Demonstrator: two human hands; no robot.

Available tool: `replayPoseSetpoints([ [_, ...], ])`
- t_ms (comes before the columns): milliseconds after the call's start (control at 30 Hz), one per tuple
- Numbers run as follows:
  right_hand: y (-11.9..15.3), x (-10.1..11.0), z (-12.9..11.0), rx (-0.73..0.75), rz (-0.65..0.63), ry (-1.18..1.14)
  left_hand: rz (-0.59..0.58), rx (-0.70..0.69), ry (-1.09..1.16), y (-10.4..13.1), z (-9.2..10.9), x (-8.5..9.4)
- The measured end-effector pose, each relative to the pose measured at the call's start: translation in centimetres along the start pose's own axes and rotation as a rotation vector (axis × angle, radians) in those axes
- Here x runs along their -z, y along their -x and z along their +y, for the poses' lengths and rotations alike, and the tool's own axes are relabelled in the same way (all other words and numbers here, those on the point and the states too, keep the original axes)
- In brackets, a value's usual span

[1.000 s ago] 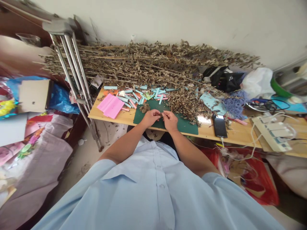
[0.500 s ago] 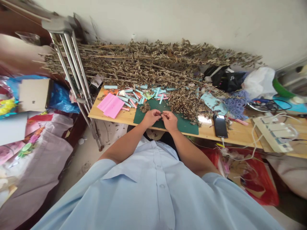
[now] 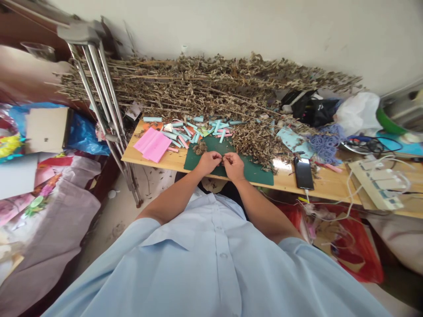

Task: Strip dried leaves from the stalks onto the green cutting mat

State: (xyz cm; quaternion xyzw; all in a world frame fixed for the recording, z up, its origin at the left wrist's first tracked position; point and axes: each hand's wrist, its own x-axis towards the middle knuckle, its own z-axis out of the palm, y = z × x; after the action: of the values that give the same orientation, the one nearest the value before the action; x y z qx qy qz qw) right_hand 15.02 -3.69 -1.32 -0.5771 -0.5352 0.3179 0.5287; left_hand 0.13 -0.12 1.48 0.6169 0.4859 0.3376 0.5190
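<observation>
Over the front of a green cutting mat (image 3: 214,171), my left hand (image 3: 209,163) and my right hand (image 3: 234,166) meet almost fingertip to fingertip. Both are closed in a pinch on a small brownish bit that looks like dried leaf (image 3: 222,159); the fingers cover most of it. Just beyond my left hand lies a small clump of crumbled leaves (image 3: 200,148). A larger heap of dried leaves (image 3: 256,143) covers the mat's right side. Several blue and pink paper rolls (image 3: 194,131) are scattered behind the mat.
Long dried plant stalks (image 3: 198,88) lie along the wall. Pink paper sheets (image 3: 153,145) rest on the wooden table (image 3: 132,152), left. To the right are a charging phone (image 3: 303,173), purple string (image 3: 327,143) and a power strip (image 3: 376,185). Metal crutches (image 3: 105,97) lean at the left.
Both hands stay in nearly the same place, with only a slight shift of the fingertips. Nothing else has visibly moved.
</observation>
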Motion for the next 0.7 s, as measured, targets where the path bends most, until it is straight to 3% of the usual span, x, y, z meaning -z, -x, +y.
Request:
replayPoseSetpoints([
  [167, -0.3, 0.0, -0.7, -0.055, 0.032, -0.006, -0.012, 0.004, -0.032, 0.1, 0.4, 0.1],
  [433, -0.3, 0.1, -1.1, -0.088, 0.004, -0.026, 0.019, 0.054, 0.103, 0.0, 0.6, 0.1],
  [700, -0.7, 0.1, -0.5, -0.149, 0.092, -0.095, 0.051, 0.092, 0.102, -0.2, 0.1, 0.0],
])
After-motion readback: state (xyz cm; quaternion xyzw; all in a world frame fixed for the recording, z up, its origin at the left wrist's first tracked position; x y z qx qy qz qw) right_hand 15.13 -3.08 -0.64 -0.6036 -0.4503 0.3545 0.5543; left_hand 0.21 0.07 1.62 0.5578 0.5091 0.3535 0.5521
